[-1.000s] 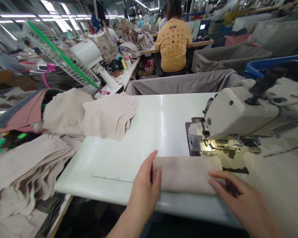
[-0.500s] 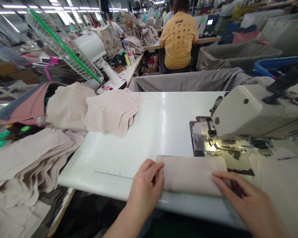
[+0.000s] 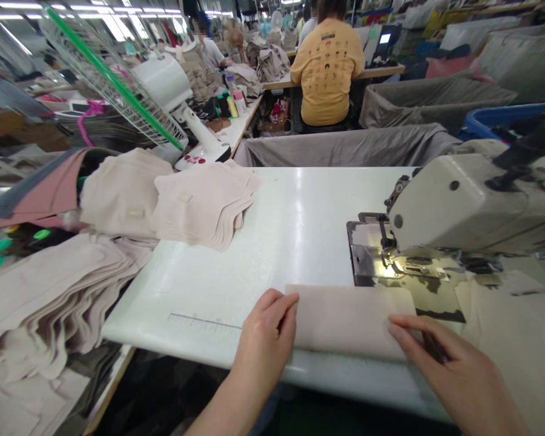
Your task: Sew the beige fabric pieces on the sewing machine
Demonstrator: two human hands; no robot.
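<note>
A beige fabric piece (image 3: 345,321), roughly rectangular, lies flat at the front of the white table (image 3: 200,278). Its left end is pinched between the thumb and fingers of my left hand (image 3: 270,327). At the right end, my right hand (image 3: 440,351) grips the edge the same way, its fingers closed. Just beyond the fabric stands a sewing machine (image 3: 463,206), its lit needle area (image 3: 393,263) above a metal plate. The fabric's far edge is close to that plate.
Stacks of beige cut pieces (image 3: 204,206) lie at the table's back left, with a larger pile (image 3: 49,297) beside the table. A white fan (image 3: 163,85) stands behind them. A grey cloth-lined bin (image 3: 345,148) borders the far edge. A person in a yellow shirt (image 3: 329,72) sits beyond.
My left hand has shifted very slightly left with the fabric's left end. My right hand keeps its grip in nearly the same place.
</note>
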